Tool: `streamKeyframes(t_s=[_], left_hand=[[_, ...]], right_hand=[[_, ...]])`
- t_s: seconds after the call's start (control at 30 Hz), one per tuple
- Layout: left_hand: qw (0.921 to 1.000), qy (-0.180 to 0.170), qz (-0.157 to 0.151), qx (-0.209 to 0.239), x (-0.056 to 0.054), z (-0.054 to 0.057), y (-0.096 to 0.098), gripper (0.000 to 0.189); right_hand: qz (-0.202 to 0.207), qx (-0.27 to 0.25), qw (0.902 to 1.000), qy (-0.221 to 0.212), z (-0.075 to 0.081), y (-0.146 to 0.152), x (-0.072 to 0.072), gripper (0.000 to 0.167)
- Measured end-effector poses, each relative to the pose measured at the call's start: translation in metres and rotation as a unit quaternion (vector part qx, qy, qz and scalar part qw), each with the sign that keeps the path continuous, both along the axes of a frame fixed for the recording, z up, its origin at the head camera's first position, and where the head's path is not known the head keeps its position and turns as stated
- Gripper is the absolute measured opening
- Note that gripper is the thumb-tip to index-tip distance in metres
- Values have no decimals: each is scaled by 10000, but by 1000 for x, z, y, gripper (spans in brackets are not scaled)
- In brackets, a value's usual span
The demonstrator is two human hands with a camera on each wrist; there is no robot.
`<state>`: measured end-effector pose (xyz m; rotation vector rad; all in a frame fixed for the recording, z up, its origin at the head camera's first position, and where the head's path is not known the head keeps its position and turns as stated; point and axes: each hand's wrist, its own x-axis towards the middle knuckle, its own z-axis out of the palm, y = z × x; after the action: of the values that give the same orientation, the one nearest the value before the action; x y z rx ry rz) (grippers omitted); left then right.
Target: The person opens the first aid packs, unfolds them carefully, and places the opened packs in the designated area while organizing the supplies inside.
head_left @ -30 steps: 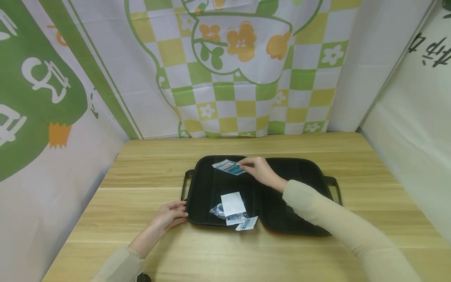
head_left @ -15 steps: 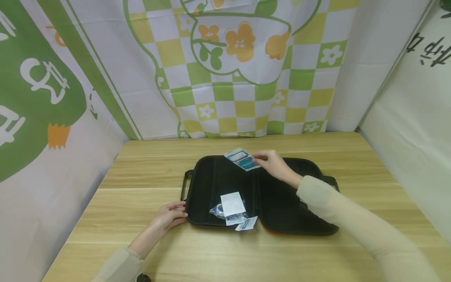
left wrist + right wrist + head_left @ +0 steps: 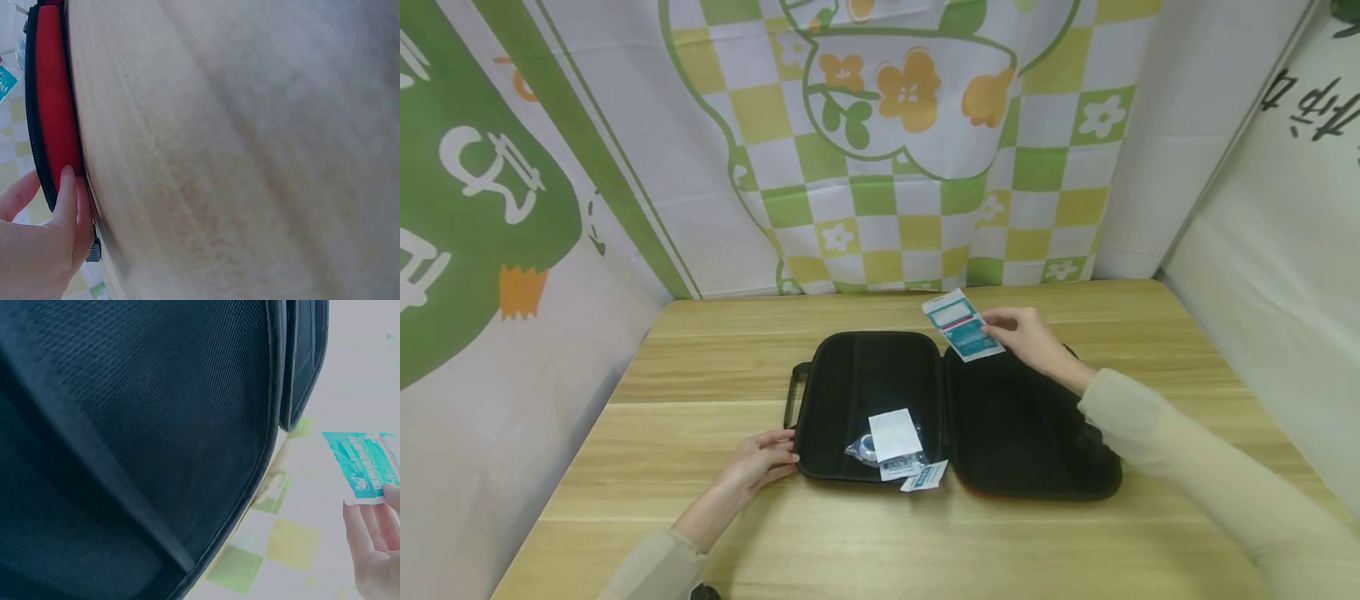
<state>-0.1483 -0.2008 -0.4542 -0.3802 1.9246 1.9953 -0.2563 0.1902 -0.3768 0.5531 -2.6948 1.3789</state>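
An unfolded zip case (image 3: 1030,433), black inside and red outside, lies on the table with its two halves side by side. My right hand (image 3: 1028,337) pinches a flat teal-and-white packet (image 3: 964,325) by its edge, above the back of the right half. In the right wrist view, the packet (image 3: 365,464) sits between thumb and fingers. My left hand (image 3: 760,460) holds the near left corner of the case, the thumb at its rim and the fingers against the red side (image 3: 57,94). Inside the left half are a white packet (image 3: 895,433) and a clear plastic bag (image 3: 862,450).
A small blue-and-white packet (image 3: 926,476) overhangs the case's front edge near the hinge. The case has a black handle (image 3: 792,396) on its left side. Behind the wooden table (image 3: 880,550) hangs a checked cloth (image 3: 910,208).
My right hand has carried the teal-and-white packet rightward and slightly back, from over the left half to over the right half. The left hand has stayed at the case corner.
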Motion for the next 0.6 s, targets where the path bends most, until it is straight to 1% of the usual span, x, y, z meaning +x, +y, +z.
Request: streamKeyframes(t_s=[0.23,0.47,0.6], left_hand=[[10000,0,-19,-17,1,0,0,49],[10000,-12,11,-11,0,-1,0,49],[10000,-35,84,6,0,-1,0,49]], right_hand=[[-256,-131,9996,-75,0,22,3,29],[-486,10,9988,-78,-3,49,10,31],[-655,124,9977,-96,-7,65,14,31]])
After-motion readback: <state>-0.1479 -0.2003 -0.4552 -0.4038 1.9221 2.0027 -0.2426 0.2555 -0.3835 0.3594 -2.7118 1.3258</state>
